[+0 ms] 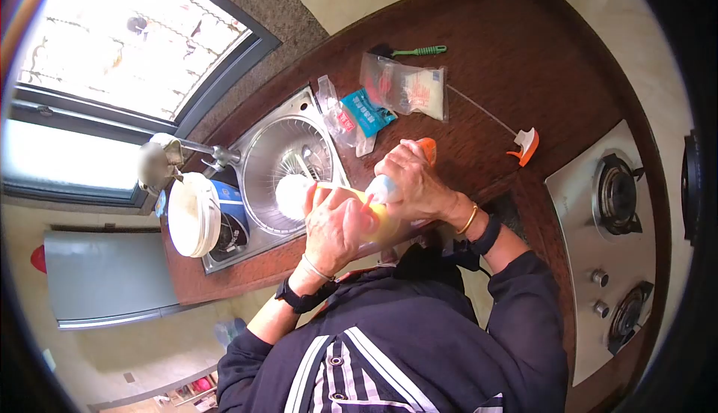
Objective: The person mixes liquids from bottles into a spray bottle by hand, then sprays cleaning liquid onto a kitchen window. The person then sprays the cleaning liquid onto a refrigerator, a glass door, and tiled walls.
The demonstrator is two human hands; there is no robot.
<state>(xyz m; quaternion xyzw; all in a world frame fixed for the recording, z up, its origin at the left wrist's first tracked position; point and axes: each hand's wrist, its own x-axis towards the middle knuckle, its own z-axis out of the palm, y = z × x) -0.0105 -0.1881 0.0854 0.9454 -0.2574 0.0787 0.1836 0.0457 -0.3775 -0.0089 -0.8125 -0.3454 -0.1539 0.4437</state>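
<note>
My left hand [333, 226] is closed around a yellow bottle [385, 227], largely covered by my fingers. My right hand [415, 181] grips another bottle, its orange end [428, 149] showing above my knuckles and a pale bluish-white part [382, 188] pointing toward my left hand. A small red piece [367, 203] shows between the two hands. Beyond my left fingertips, a white round thing [292, 196] overlaps the sink's edge; I cannot tell whether it touches the hand. A white-and-orange spray trigger head [526, 147] with a thin tube lies on the counter to the right.
The steel sink [254, 144] is on the left, with a white bucket [193, 215] beside it. Plastic packets, one blue [368, 112] and one clear [410, 90], lie behind my hands near a green-handled brush [419, 51]. A gas stove [591, 263] occupies the right.
</note>
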